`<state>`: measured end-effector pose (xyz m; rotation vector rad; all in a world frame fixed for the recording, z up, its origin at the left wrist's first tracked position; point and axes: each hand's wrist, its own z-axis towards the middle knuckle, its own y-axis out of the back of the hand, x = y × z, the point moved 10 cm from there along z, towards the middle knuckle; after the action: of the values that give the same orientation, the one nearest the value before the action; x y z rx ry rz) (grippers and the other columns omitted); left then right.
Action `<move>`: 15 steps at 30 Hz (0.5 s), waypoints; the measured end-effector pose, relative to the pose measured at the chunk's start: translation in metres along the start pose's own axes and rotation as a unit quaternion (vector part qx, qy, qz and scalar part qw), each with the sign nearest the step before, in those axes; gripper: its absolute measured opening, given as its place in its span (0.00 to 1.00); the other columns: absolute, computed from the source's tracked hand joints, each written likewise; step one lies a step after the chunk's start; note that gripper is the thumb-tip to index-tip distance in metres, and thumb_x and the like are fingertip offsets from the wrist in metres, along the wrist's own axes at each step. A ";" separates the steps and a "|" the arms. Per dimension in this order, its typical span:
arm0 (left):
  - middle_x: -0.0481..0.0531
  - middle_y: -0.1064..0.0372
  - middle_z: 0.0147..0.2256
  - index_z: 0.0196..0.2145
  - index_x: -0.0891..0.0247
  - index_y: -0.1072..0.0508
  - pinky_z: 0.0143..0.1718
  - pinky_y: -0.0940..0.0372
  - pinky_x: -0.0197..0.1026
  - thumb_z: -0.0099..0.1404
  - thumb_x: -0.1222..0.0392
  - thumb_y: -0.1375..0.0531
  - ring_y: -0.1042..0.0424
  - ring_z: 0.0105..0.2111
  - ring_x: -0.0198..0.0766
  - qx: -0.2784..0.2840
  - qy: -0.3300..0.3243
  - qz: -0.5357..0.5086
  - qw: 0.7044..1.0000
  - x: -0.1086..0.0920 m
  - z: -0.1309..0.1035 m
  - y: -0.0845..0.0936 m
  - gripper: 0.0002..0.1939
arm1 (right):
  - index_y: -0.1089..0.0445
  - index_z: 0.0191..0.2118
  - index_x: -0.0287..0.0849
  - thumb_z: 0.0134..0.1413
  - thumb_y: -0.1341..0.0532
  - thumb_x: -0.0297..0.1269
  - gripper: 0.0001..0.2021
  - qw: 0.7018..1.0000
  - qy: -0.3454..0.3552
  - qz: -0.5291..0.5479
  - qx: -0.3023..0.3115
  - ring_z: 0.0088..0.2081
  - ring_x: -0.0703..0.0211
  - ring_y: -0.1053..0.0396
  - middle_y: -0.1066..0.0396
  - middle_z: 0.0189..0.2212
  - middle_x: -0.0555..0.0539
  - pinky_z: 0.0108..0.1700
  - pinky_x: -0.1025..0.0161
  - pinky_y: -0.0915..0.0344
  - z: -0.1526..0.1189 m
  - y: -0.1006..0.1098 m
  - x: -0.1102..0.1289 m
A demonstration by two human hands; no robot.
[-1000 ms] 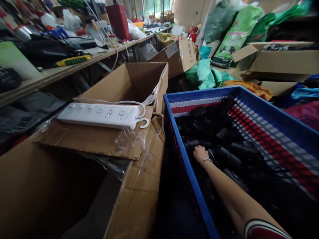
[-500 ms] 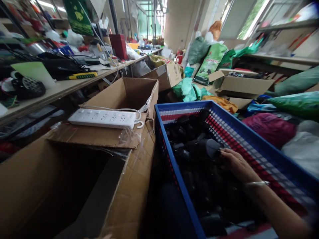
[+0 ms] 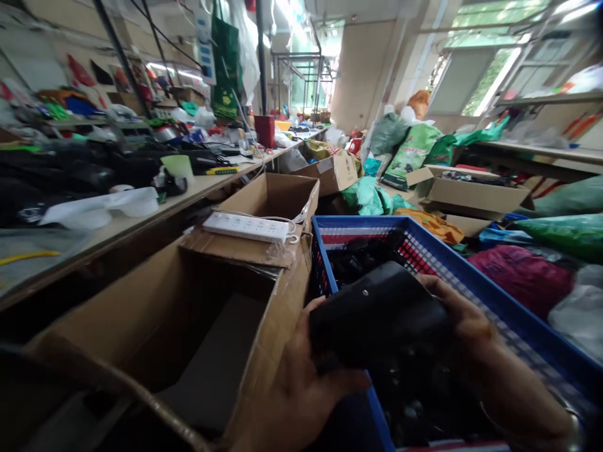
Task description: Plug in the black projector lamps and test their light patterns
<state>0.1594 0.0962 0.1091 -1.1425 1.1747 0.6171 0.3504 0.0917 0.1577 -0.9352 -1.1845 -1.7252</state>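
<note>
Between my two hands is a black plastic housing [image 3: 377, 311], broad and smooth, with a small bright dot like a screw or hole on its face. My left hand [image 3: 301, 370] grips its left end, thumb underneath. On the right end my right hand [image 3: 464, 320] is closed, a bracelet at its wrist. The housing hangs over the near left side of a blue basket [image 3: 438, 251] with red and white mesh walls. Inside the basket lie several dark parts [image 3: 355, 257], too dark to tell apart.
To the left stands an opened cardboard box [image 3: 136, 314], with a white power strip [image 3: 247, 227] on its flap. A cluttered workbench [image 3: 188, 188] runs along the left. Full bags [image 3: 518, 270] and another open carton [image 3: 471, 194] lie to the right of the basket.
The black housing has come up out of the basket and toward me in my right hand. My left hand has entered and taken its left end. The view has tilted up.
</note>
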 end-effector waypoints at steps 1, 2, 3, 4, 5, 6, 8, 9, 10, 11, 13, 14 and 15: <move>0.56 0.32 0.49 0.55 0.60 0.40 0.51 0.38 0.46 0.47 0.64 0.32 0.33 0.49 0.49 -0.006 -0.001 0.005 1.000 -0.002 -0.005 0.006 0.37 | 0.39 0.54 0.48 0.43 0.39 0.56 0.32 0.999 -0.003 0.039 0.023 0.43 0.47 0.30 0.31 0.46 0.42 0.37 0.58 0.29 0.005 -0.014 0.002; 0.57 0.31 0.47 0.54 0.60 0.39 0.50 0.37 0.46 0.47 0.62 0.32 0.32 0.47 0.49 -0.020 -0.004 0.017 1.000 -0.004 -0.009 0.013 0.36 | 0.43 0.57 0.48 0.41 0.37 0.56 0.37 0.996 -0.008 0.077 0.048 0.44 0.47 0.31 0.33 0.49 0.42 0.40 0.58 0.30 0.010 -0.029 0.003; 0.57 0.29 0.45 0.53 0.61 0.38 0.48 0.36 0.46 0.47 0.61 0.32 0.31 0.46 0.49 -0.040 -0.009 0.029 0.999 -0.005 -0.012 0.020 0.36 | 0.44 0.58 0.48 0.38 0.35 0.56 0.40 0.992 -0.011 0.108 0.067 0.44 0.47 0.30 0.33 0.49 0.42 0.41 0.57 0.30 0.014 -0.043 0.005; 0.57 0.28 0.43 0.53 0.62 0.38 0.47 0.35 0.46 0.47 0.60 0.32 0.30 0.44 0.49 -0.063 -0.016 0.039 0.997 -0.006 -0.016 0.029 0.36 | 0.43 0.57 0.47 0.37 0.34 0.55 0.39 0.989 -0.010 0.125 0.077 0.42 0.48 0.30 0.32 0.48 0.42 0.40 0.58 0.30 0.017 -0.055 0.008; 0.57 0.28 0.42 0.53 0.62 0.38 0.46 0.35 0.46 0.47 0.58 0.32 0.29 0.43 0.48 -0.088 -0.027 0.045 0.995 -0.007 -0.019 0.037 0.36 | 0.40 0.55 0.46 0.36 0.34 0.53 0.37 0.989 -0.004 0.126 0.077 0.40 0.50 0.29 0.30 0.45 0.42 0.38 0.59 0.29 0.020 -0.065 0.011; 0.58 0.28 0.41 0.54 0.62 0.39 0.45 0.34 0.45 0.47 0.57 0.32 0.29 0.42 0.47 -0.114 -0.036 0.049 0.992 -0.007 -0.022 0.044 0.37 | 0.38 0.52 0.44 0.37 0.33 0.51 0.34 0.992 0.012 0.110 0.066 0.37 0.51 0.28 0.29 0.41 0.43 0.35 0.60 0.29 0.021 -0.072 0.015; 0.58 0.29 0.42 0.56 0.61 0.43 0.40 0.32 0.42 0.49 0.54 0.34 0.28 0.38 0.44 -0.175 -0.038 0.053 0.982 -0.005 -0.028 0.060 0.38 | 0.35 0.47 0.44 0.37 0.32 0.46 0.28 0.996 0.075 0.044 0.010 0.35 0.53 0.28 0.28 0.37 0.44 0.34 0.61 0.30 0.018 -0.081 0.028; 0.58 0.30 0.43 0.57 0.60 0.45 0.36 0.31 0.41 0.51 0.53 0.35 0.27 0.36 0.42 -0.207 -0.030 0.052 0.976 -0.001 -0.032 0.067 0.39 | 0.35 0.46 0.44 0.36 0.31 0.44 0.27 0.992 0.121 0.004 -0.025 0.37 0.52 0.28 0.28 0.39 0.43 0.36 0.60 0.30 0.014 -0.085 0.036; 0.58 0.30 0.42 0.58 0.60 0.47 0.33 0.31 0.39 0.52 0.52 0.36 0.27 0.34 0.41 -0.235 -0.019 0.048 0.971 0.003 -0.036 0.073 0.39 | 0.35 0.45 0.44 0.35 0.31 0.42 0.27 0.984 0.168 -0.033 -0.056 0.41 0.50 0.29 0.30 0.42 0.42 0.40 0.58 0.30 0.008 -0.090 0.045; 0.57 0.30 0.40 0.58 0.59 0.49 0.30 0.31 0.38 0.53 0.52 0.37 0.27 0.32 0.40 -0.255 -0.008 0.043 0.966 0.007 -0.038 0.078 0.39 | 0.35 0.45 0.44 0.34 0.30 0.41 0.27 0.972 0.211 -0.061 -0.081 0.44 0.48 0.31 0.32 0.46 0.41 0.44 0.56 0.32 0.003 -0.095 0.052; 0.55 0.29 0.34 0.58 0.61 0.50 0.26 0.32 0.36 0.54 0.52 0.38 0.27 0.27 0.38 -0.273 0.003 0.032 0.961 0.011 -0.041 0.083 0.38 | 0.35 0.46 0.45 0.35 0.30 0.40 0.27 0.958 0.253 -0.084 -0.102 0.50 0.46 0.35 0.38 0.53 0.40 0.50 0.52 0.36 -0.001 -0.106 0.054; 0.53 0.29 0.31 0.58 0.62 0.51 0.25 0.33 0.36 0.55 0.52 0.38 0.28 0.25 0.37 -0.275 0.001 0.029 0.961 0.011 -0.042 0.084 0.39 | 0.36 0.47 0.46 0.35 0.31 0.40 0.28 0.962 0.247 -0.079 -0.089 0.51 0.46 0.36 0.39 0.54 0.40 0.50 0.52 0.36 0.002 -0.112 0.049; 0.51 0.30 0.29 0.58 0.63 0.51 0.23 0.33 0.35 0.54 0.52 0.38 0.29 0.23 0.36 -0.275 -0.001 0.025 0.961 0.010 -0.042 0.086 0.39 | 0.37 0.49 0.46 0.36 0.31 0.41 0.29 0.972 0.220 -0.060 -0.055 0.51 0.46 0.36 0.39 0.53 0.40 0.50 0.52 0.36 0.008 -0.119 0.038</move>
<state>0.0714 0.0861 0.0702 -1.5790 1.0594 1.0246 0.2282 0.1172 0.1540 -0.5080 -0.8711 -1.9820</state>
